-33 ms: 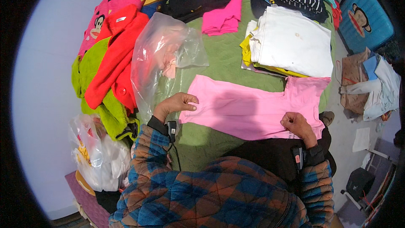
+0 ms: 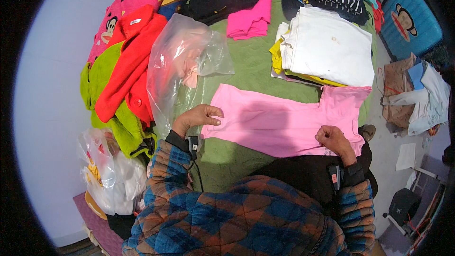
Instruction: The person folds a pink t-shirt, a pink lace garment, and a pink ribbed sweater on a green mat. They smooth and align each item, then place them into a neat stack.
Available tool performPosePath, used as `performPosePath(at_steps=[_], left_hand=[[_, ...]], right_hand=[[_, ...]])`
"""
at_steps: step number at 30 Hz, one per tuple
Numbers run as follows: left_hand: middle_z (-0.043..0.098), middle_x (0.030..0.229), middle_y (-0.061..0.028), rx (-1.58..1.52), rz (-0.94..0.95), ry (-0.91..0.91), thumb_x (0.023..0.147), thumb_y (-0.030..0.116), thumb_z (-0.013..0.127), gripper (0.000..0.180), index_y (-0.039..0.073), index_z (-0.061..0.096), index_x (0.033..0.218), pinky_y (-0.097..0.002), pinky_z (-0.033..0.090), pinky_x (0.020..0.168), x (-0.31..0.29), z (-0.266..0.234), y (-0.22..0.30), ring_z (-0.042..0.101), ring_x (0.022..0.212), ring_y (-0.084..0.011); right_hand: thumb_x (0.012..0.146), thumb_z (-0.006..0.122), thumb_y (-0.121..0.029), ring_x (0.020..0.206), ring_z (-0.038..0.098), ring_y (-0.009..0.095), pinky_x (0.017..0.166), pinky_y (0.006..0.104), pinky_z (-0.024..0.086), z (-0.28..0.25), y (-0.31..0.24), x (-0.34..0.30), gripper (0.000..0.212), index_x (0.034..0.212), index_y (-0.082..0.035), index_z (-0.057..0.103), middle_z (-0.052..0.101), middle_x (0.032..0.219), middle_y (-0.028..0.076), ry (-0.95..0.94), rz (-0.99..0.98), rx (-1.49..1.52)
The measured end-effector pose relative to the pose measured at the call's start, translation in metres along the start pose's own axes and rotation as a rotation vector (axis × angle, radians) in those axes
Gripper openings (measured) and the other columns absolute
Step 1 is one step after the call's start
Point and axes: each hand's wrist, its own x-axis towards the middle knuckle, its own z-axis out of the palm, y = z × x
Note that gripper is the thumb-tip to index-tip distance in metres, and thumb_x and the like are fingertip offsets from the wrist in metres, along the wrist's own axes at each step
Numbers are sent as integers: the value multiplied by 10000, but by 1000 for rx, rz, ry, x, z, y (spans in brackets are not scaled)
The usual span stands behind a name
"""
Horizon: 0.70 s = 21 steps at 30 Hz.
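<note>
A light pink T-shirt (image 2: 284,116) lies spread lengthwise on the green bedcover (image 2: 220,166), folded into a long strip with its sleeve part toward the right. At its left end, my left hand (image 2: 199,116) pinches the hem between thumb and fingers. Over the near edge toward the right, my right hand (image 2: 334,140) is closed with its fingertips on the same cloth. A shadow falls across the shirt's middle. Just beyond my left hand stands a clear plastic bag (image 2: 161,71) with peach-coloured cloth in it.
Beyond the shirt sits a stack of folded white and yellow clothes (image 2: 332,42). Farther off lie hot-pink cloth (image 2: 249,16) and black clothes (image 2: 218,0). A red coat (image 2: 130,71) and lime-green garment (image 2: 113,128) are heaped left, above a stuffed white bag (image 2: 113,180). A blue suitcase (image 2: 412,16) stands right.
</note>
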Motion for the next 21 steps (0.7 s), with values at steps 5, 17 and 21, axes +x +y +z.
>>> performPosePath(at_steps=[5,17,21], left_hand=[[586,827,48,49,46,-142,810,66,686,145,-6,629,922,-235,438,691,-7,17,20,527,772,-67],[503,747,-76,853,595,270,707,115,663,174,92,615,873,-405,455,636,-37,140,-18,557,727,-286],[493,742,-82,865,623,370,694,86,660,193,78,600,877,-393,446,606,-43,144,-33,546,710,-283]], right_hand=[[799,640,-123,567,456,72,542,258,415,0,-3,-1,147,717,-19,577,509,600,-21,11,-3,-27],[805,614,-124,568,505,83,561,254,432,1,0,0,141,718,-18,579,550,595,-3,11,-14,-18],[805,609,-130,555,494,86,540,261,423,0,2,0,154,712,-14,570,546,594,2,4,-31,-5]])
